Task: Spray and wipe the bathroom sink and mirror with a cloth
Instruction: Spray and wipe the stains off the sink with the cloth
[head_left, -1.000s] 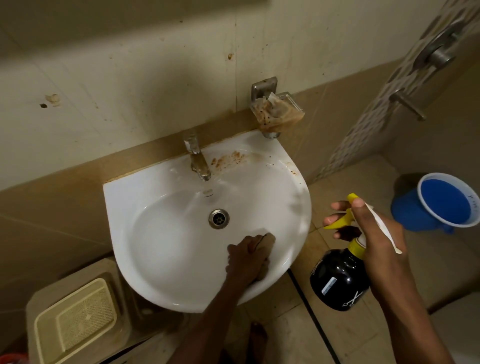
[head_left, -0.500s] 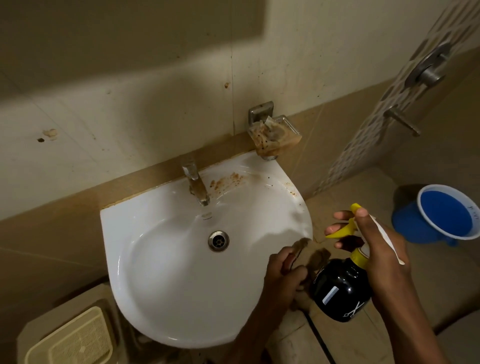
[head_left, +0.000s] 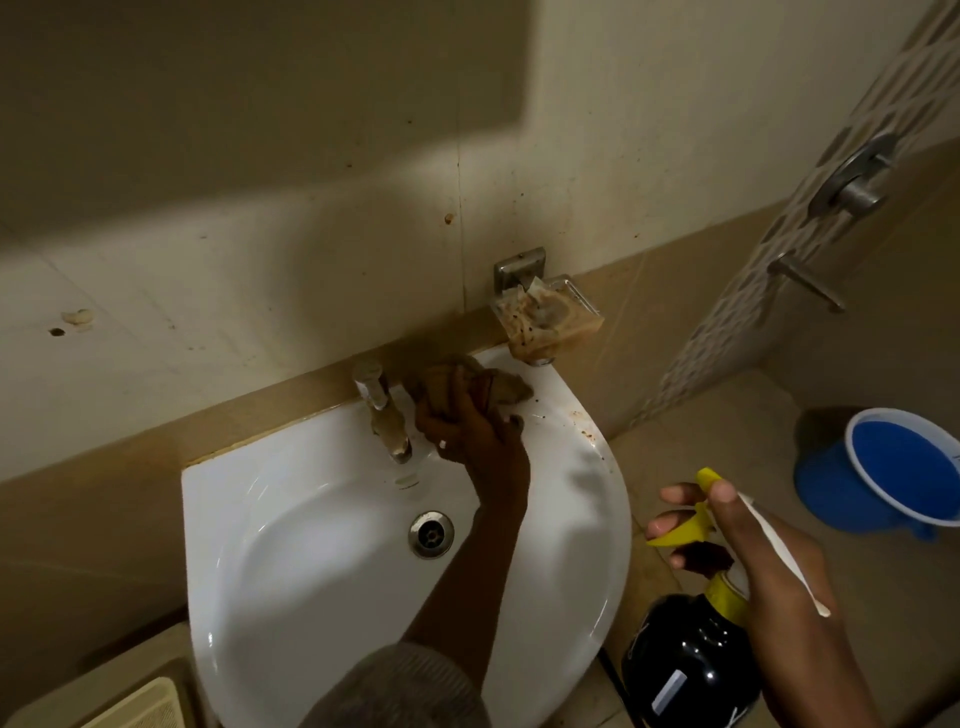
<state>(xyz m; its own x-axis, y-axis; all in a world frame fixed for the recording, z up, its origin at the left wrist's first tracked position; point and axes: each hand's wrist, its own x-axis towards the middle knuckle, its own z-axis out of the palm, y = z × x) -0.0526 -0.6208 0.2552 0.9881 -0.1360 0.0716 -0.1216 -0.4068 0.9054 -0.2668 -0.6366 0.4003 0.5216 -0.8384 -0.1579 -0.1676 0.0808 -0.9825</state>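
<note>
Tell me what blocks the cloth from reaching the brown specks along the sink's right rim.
Nothing visible does. The left hand presses the cloth on the sink ledge beside the tap; bare porcelain lies between it and the specks.

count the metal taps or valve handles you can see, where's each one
3. The sink tap stands at the basin's back rim, just left of the left hand. A round valve and a lever handle below it are on the patterned wall, upper right. Others may lie out of frame.
</note>
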